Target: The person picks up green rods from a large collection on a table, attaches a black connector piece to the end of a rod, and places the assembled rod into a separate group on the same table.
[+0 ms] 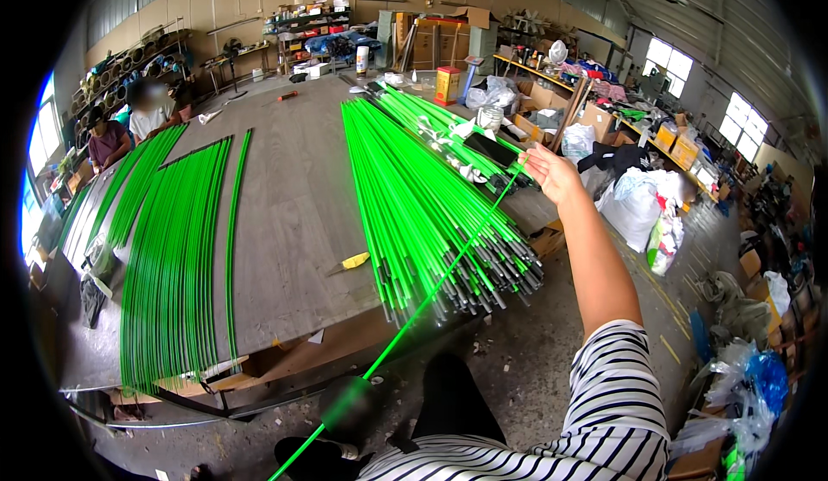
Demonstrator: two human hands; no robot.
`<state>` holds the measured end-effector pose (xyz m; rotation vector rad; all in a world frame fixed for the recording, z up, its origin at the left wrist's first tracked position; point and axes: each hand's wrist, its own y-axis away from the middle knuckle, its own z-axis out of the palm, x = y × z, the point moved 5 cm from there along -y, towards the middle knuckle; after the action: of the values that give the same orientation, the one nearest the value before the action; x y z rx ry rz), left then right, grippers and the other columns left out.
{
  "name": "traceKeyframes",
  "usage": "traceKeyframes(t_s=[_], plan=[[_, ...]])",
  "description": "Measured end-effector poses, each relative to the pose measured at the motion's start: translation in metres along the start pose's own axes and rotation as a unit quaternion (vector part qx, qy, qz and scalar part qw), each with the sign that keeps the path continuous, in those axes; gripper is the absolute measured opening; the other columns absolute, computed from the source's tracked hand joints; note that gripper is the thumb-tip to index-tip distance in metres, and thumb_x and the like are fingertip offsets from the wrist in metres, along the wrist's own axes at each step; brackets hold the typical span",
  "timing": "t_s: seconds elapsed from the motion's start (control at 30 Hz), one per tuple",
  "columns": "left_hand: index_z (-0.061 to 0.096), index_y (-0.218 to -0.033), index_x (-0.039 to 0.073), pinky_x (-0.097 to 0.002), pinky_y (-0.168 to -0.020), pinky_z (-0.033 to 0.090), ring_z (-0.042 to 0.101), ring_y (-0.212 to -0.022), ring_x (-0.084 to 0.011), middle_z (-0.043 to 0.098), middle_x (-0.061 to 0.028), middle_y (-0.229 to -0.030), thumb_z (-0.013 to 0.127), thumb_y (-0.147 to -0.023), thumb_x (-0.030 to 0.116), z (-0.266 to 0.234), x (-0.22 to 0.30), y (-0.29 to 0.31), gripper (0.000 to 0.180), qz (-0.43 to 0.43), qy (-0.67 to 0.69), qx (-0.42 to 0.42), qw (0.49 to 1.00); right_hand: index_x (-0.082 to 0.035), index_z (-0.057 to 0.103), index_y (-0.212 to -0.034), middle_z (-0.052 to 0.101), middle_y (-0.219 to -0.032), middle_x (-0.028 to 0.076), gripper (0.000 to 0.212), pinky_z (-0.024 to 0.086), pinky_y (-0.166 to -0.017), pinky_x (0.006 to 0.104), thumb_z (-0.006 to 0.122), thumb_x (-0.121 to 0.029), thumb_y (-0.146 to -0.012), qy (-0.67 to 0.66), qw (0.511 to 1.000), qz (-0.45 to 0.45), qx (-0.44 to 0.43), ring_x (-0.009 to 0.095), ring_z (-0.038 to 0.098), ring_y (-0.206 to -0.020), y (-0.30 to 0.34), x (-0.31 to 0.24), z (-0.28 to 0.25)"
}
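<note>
My right hand (549, 173), at the end of a stretched-out arm in a striped sleeve, is closed with its fingertips on one end of a long thin green rod (423, 304). The rod slants down across the view to the lower edge, passing in front of a large bundle of green rods (414, 188) with dark ends that fans out on the table (289, 179). Beside my right hand, a black phone-like slab (490, 148) lies on more green rods with white wrappings. My left hand is out of view.
Rows of green rods (177, 248) lie on the table's left side, with a single rod strip (235, 240) beside them. A yellow-handled cutter (349, 263) lies near the bundle. Two people work at the far left. White sacks (628, 208) stand on the floor to the right.
</note>
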<state>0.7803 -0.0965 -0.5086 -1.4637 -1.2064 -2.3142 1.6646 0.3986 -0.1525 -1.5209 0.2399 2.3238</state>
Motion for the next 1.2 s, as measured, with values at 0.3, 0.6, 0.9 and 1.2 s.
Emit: traceKeyframes(t_s=[0.3, 0.6, 0.9, 1.2], plan=[[0.059, -0.097, 0.005, -0.0291, -0.062, 0.047, 0.056, -0.074, -0.0177, 0.059, -0.0096, -0.083, 0.054, -0.085, 0.029, -0.024, 0.007, -0.001, 0.027, 0.062, -0.014, -0.011, 0.998, 0.006, 0.050, -0.109, 0.059, -0.101, 0.016, 0.029, 0.050, -0.081, 0.0270, 0.056, 0.000, -0.081, 0.039, 0.995, -0.068, -0.055, 0.022, 0.060, -0.092, 0.007, 0.003, 0.008], [0.054, -0.101, 0.006, -0.0393, -0.086, 0.042, 0.052, -0.091, -0.0216, 0.057, -0.0081, -0.095, 0.049, -0.087, 0.031, -0.115, -0.001, -0.051, 0.029, 0.075, -0.033, -0.164, 0.983, 0.009, 0.051, -0.109, 0.062, -0.095, 0.016, 0.032, 0.052, -0.071, 0.0258, 0.058, -0.004, -0.081, 0.191, 0.965, -0.168, -0.071, 0.020, 0.062, -0.081, 0.029, -0.022, 0.019], [0.057, -0.092, 0.005, -0.0342, -0.075, 0.044, 0.053, -0.082, -0.0191, 0.058, -0.0048, -0.083, 0.046, -0.088, 0.028, -0.103, 0.047, -0.026, 0.027, 0.066, 0.091, -0.112, 0.987, -0.002, 0.065, -0.087, 0.065, -0.078, 0.008, 0.014, 0.050, -0.063, 0.0259, 0.064, -0.006, -0.074, 0.543, 0.657, -0.522, -0.034, 0.018, 0.064, -0.070, 0.080, -0.064, 0.032], [0.042, -0.120, 0.004, -0.0326, -0.085, 0.043, 0.049, -0.103, -0.0210, 0.050, -0.0129, -0.115, 0.033, -0.093, 0.019, -0.155, 0.185, 0.011, 0.032, 0.346, 0.057, -0.049, 0.935, 0.003, 0.063, -0.087, 0.063, -0.090, 0.013, 0.014, 0.050, -0.071, 0.0317, 0.059, 0.002, -0.074, 0.635, 0.427, -0.632, -0.123, 0.026, 0.061, -0.082, 0.148, -0.058, 0.039]])
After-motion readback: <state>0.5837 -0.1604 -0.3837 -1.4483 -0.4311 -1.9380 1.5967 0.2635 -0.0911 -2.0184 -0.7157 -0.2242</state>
